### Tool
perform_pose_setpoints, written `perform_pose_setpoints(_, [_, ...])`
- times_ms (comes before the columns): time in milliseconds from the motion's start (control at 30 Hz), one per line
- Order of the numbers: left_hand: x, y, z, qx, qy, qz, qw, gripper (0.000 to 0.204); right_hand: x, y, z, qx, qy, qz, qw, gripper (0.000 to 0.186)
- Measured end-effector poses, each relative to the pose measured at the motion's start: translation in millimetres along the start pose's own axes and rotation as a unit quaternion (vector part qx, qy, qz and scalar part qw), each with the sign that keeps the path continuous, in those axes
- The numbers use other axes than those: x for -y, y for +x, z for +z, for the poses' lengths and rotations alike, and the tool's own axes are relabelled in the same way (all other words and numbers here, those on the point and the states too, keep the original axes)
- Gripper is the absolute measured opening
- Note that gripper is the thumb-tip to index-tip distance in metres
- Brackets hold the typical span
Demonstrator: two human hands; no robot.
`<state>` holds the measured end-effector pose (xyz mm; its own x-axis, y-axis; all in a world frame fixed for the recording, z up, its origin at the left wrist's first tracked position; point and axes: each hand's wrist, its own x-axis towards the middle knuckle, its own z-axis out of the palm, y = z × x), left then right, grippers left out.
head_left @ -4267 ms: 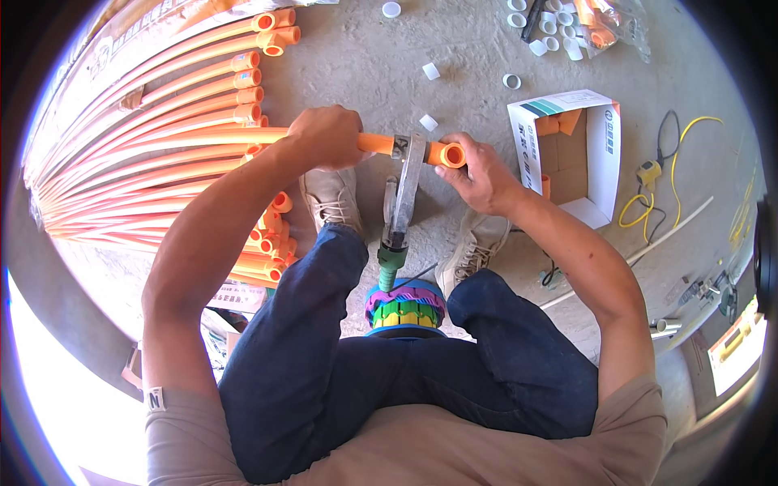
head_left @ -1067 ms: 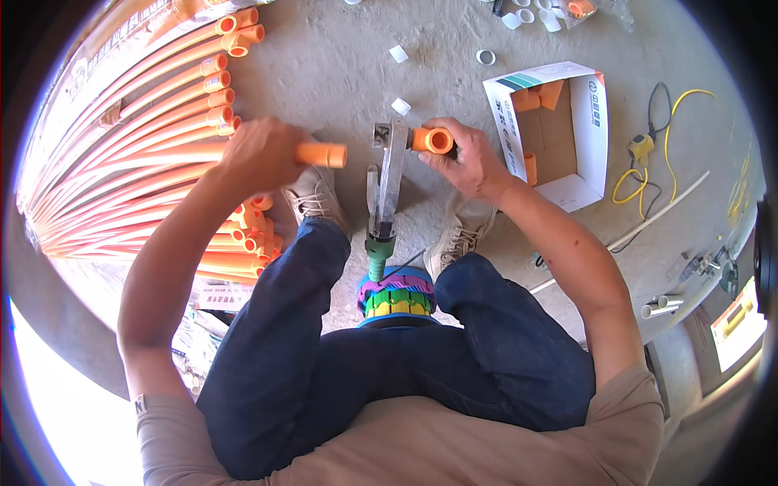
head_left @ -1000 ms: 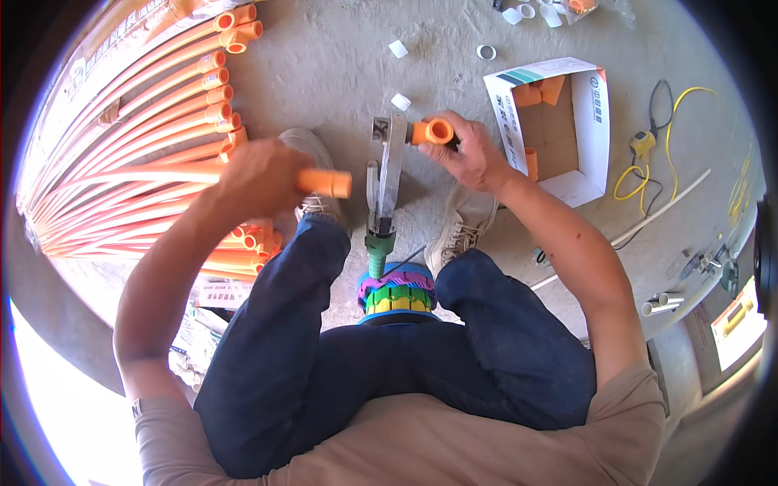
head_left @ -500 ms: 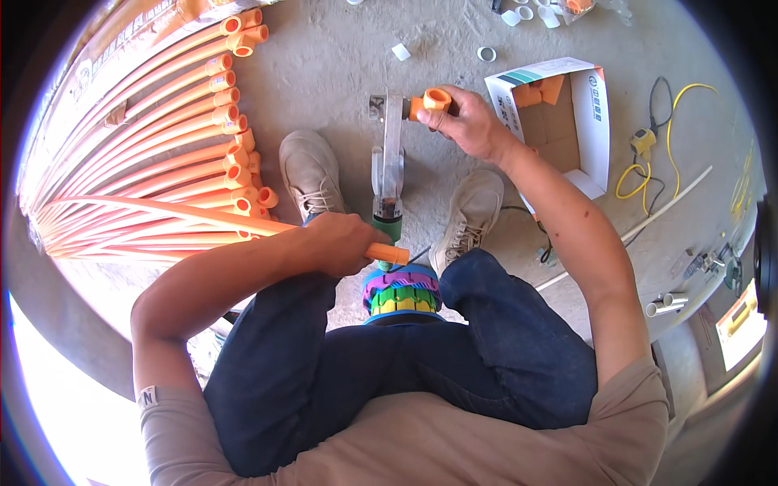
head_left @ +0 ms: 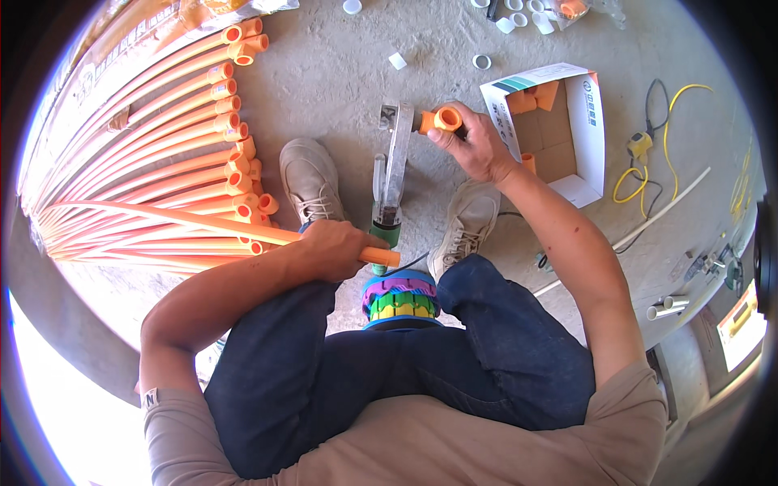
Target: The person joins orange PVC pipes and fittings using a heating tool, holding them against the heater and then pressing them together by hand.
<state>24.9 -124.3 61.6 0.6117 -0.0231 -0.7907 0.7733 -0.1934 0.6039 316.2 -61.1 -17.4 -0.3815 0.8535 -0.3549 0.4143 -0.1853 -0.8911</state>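
My left hand [head_left: 334, 249] is wrapped round a long orange plastic pipe [head_left: 381, 257], whose cut end pokes out past my fist toward the middle. The pipe runs back to the left among the others. In my right hand [head_left: 480, 147] is an orange pipe elbow [head_left: 446, 120], pinched between thumb and fingers. Its far end meets the die on the side of a pipe-welding iron [head_left: 395, 158]; how deep it sits there I cannot tell. The iron has a flat metal plate and a green handle [head_left: 385, 236], and stands upright between my shoes.
Many orange pipes with fittings on their ends [head_left: 227, 105] fan out at left. An open white box [head_left: 582, 134] holding orange fittings lies at right, beside a yellow cable [head_left: 666, 130]. A colourful round stool [head_left: 401, 298] is between my knees. White rings [head_left: 481, 61] lie ahead.
The elbow and my right hand have shifted slightly right and toward me, and the iron leans a little more to the right. My left hand and the pipe end have moved slightly left.
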Motion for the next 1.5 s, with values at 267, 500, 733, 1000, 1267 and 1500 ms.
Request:
perform_pose_setpoints(267, [3.0, 2.2, 4.5, -0.010, 0.000, 0.008, 1.000, 0.044, -2.5, -6.1, -25.4, 0.047, 0.201, 0.235, 0.950, 0.045])
perform_pose_setpoints(500, [-31.7, -57.8, -55.2, -0.125, 0.046, 0.008, 0.991, 0.017, 103.7, -46.6, -60.4, 0.056, -0.001, 0.011, 0.998, 0.036])
perform_pose_setpoints(733, [-131.4, -198.8, -109.8, -0.409, 0.138, 0.043, 0.901, 0.011, 273.8, -127.0, -99.8, 0.044, -0.008, -0.082, 0.996, 0.036])
perform_pose_setpoints(1000, [-198.1, -275.7, -40.5, -0.528, 0.157, 0.065, 0.832, 0.015, 368.3, -234.6, -51.7, -0.036, -0.018, -0.181, 0.983, 0.041])
perform_pose_setpoints(1267, [-197.9, -279.4, 5.5, -0.578, 0.188, 0.075, 0.790, 0.016, 345.7, -262.0, -1.4, -0.107, 0.128, -0.214, 0.962, 0.035])
perform_pose_setpoints(1500, [-195.6, -276.0, 5.5, -0.598, 0.193, 0.071, 0.774, 0.019, 338.2, -255.2, 6.0, -0.094, 0.161, -0.215, 0.959, 0.036])
